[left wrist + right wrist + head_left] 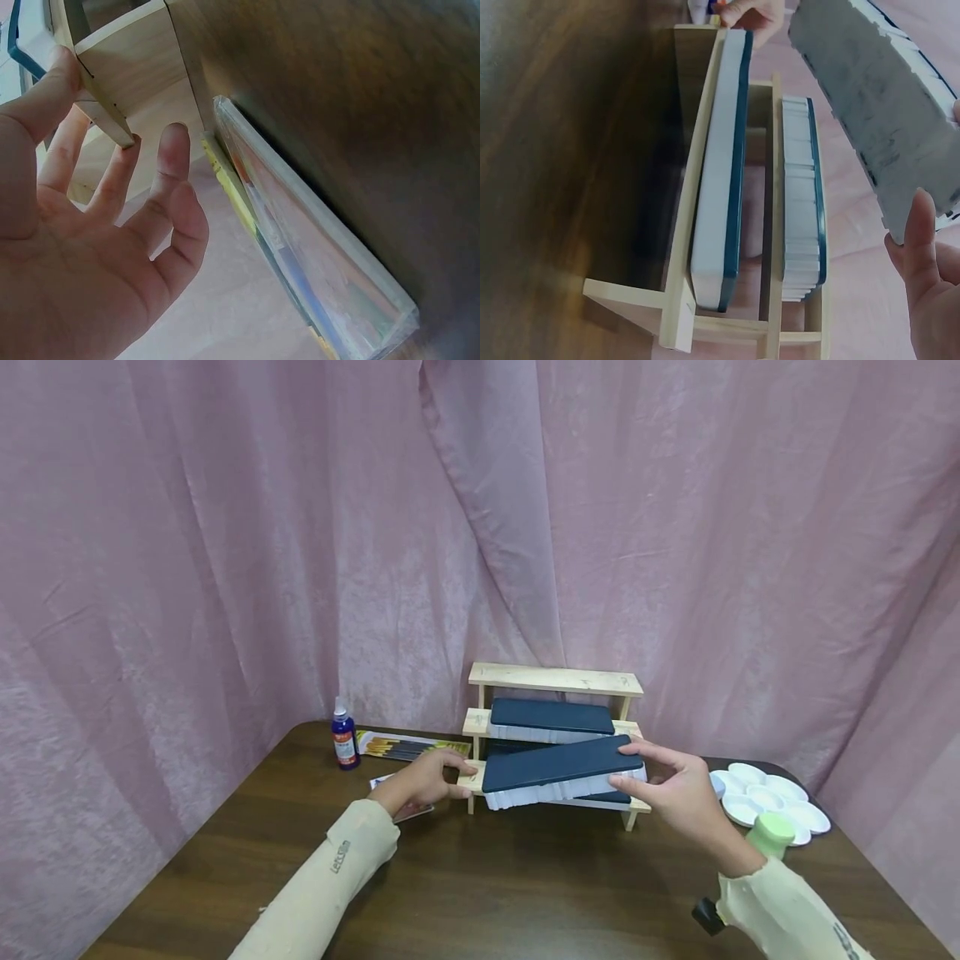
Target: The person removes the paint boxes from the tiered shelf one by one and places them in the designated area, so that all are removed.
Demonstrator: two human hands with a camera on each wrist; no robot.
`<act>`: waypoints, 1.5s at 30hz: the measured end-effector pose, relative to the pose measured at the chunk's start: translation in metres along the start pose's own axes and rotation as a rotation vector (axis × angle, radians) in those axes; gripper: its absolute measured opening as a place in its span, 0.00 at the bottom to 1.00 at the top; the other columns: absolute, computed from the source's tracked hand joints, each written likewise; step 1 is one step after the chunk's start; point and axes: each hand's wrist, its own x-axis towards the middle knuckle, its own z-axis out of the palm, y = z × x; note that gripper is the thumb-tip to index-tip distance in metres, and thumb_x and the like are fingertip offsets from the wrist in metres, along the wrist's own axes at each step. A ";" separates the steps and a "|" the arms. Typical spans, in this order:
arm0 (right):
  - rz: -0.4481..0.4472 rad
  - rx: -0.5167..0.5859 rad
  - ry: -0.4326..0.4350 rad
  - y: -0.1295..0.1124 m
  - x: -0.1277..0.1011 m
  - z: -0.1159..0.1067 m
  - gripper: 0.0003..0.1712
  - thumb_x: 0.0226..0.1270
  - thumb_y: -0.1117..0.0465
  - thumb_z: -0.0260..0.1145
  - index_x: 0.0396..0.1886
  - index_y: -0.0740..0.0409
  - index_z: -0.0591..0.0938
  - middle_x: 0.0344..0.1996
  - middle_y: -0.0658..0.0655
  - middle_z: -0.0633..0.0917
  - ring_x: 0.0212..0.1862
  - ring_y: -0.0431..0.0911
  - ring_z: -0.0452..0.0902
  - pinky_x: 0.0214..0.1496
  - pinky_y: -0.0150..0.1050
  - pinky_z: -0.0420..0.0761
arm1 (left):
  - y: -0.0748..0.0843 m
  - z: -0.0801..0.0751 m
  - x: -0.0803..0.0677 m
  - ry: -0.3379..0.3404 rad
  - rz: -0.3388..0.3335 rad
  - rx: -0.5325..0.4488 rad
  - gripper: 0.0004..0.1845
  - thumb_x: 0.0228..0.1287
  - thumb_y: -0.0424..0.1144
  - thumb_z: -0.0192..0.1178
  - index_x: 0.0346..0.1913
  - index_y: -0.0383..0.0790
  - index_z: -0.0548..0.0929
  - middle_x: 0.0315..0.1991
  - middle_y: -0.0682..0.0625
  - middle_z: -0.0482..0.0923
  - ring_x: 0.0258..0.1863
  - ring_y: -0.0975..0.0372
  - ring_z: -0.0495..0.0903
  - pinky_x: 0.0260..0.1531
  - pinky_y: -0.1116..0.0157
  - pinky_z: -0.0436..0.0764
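My right hand (pixel 678 793) grips one end of a flat box (pixel 562 768) with a dark blue lid and white ribbed sides. The box hangs tilted in front of a three-tier wooden stand (pixel 555 678); its grey underside shows in the right wrist view. My left hand (pixel 427 777) pinches the left end of the stand's lowest shelf (pixel 109 120), thumb above and fingertips below. A similar blue-lidded box (pixel 724 172) lies on that shelf, partly hidden in the head view. Another box (pixel 551 717) of this kind rests on the middle shelf.
Left of the stand are a blue bottle (pixel 345 739), a brush pack (pixel 397 747) and a flat wrapped packet (pixel 315 232), partly behind my left hand. On the right lie a white flower-shaped palette (pixel 765 797), a light green container (pixel 771 833) and a black object (pixel 707 916). Pink curtains hang behind.
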 end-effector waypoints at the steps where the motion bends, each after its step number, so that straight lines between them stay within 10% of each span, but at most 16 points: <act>1: -0.006 0.000 0.001 0.000 -0.001 0.000 0.24 0.50 0.66 0.80 0.50 0.63 0.86 0.59 0.67 0.79 0.19 0.37 0.62 0.16 0.32 0.66 | 0.000 0.000 0.000 0.000 -0.002 0.000 0.18 0.56 0.40 0.75 0.51 0.45 0.88 0.62 0.42 0.76 0.64 0.47 0.71 0.65 0.50 0.68; 16: 0.005 -0.025 -0.080 0.003 -0.015 0.010 0.23 0.51 0.61 0.81 0.48 0.59 0.86 0.61 0.67 0.78 0.19 0.43 0.80 0.18 0.35 0.76 | -0.001 -0.003 0.002 -0.016 -0.036 -0.006 0.19 0.56 0.42 0.74 0.52 0.48 0.88 0.63 0.45 0.75 0.66 0.48 0.69 0.66 0.50 0.66; 31: -0.022 -0.090 -0.111 0.006 -0.024 0.027 0.20 0.49 0.57 0.82 0.44 0.52 0.88 0.57 0.62 0.82 0.45 0.34 0.81 0.29 0.32 0.81 | 0.000 -0.003 0.001 -0.005 -0.011 -0.003 0.19 0.56 0.41 0.75 0.51 0.46 0.88 0.62 0.43 0.76 0.65 0.48 0.70 0.66 0.50 0.67; 37: -0.019 -0.106 -0.136 0.012 -0.026 0.032 0.21 0.48 0.55 0.83 0.44 0.52 0.89 0.57 0.63 0.82 0.41 0.44 0.85 0.20 0.34 0.76 | 0.000 -0.001 0.001 0.000 -0.014 0.000 0.19 0.55 0.40 0.75 0.51 0.46 0.88 0.61 0.43 0.76 0.64 0.48 0.71 0.65 0.50 0.68; 45: -0.013 -0.156 -0.145 0.014 -0.026 0.039 0.23 0.46 0.50 0.83 0.43 0.50 0.89 0.57 0.61 0.83 0.61 0.59 0.76 0.34 0.40 0.84 | -0.001 0.001 0.001 0.010 -0.014 -0.006 0.19 0.55 0.40 0.75 0.51 0.45 0.88 0.61 0.43 0.77 0.63 0.48 0.72 0.65 0.50 0.68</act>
